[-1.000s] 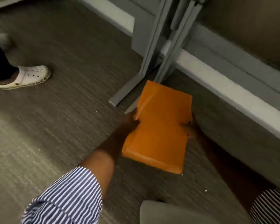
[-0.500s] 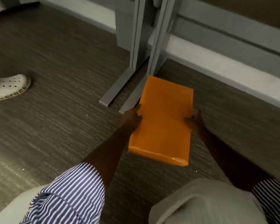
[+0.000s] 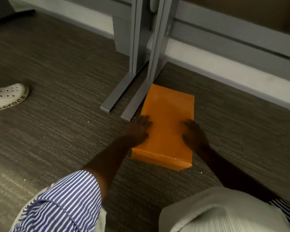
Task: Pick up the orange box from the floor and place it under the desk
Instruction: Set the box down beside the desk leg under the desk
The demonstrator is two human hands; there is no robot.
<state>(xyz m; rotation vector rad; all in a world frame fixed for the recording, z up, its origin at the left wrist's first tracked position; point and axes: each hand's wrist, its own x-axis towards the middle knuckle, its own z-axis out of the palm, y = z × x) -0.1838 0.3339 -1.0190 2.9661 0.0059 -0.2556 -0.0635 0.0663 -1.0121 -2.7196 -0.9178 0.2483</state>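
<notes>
Orange box [image 3: 167,124] lowered since earlier frame, now flat on carpet [image 3: 57,131] beside desk foot [image 3: 134,104] | left hand [image 3: 139,129], right hand [image 3: 193,136]: fingers spread flat on lid, gripping nothing | placement judged nearly complete.

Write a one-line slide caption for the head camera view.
Both hands, left hand and right hand, lie flat on the orange box on the carpet beside the grey desk leg.

The orange box [image 3: 167,121] now lies on the carpet [image 3: 57,124].

Box [image 3: 167,124] on the carpet [image 3: 57,131] just right of the desk feet [image 3: 131,104], shoe [image 3: 8,96] far left.
</notes>
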